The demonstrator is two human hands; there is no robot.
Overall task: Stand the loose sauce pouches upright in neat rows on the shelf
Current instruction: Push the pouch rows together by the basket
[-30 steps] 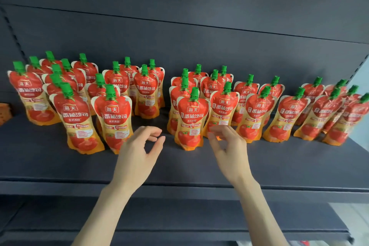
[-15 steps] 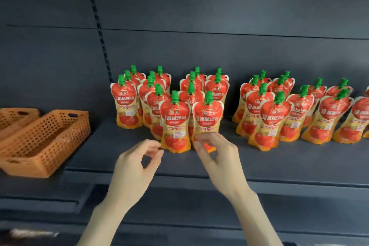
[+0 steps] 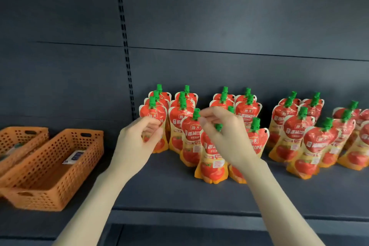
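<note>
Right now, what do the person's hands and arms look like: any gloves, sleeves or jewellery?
The left hand and right hand are bare: no gloves, and no rings, watch or bracelet that I can make out, though the picture is slightly blurred. The forearms are uncovered too; no sleeve shows anywhere down to the bottom edge of the view.

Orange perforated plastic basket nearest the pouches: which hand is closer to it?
Left. The left hand is raised just right of the orange perforated plastic basket, apart from it; the right hand is farther right, in front of a red green-capped sauce pouch.
</note>
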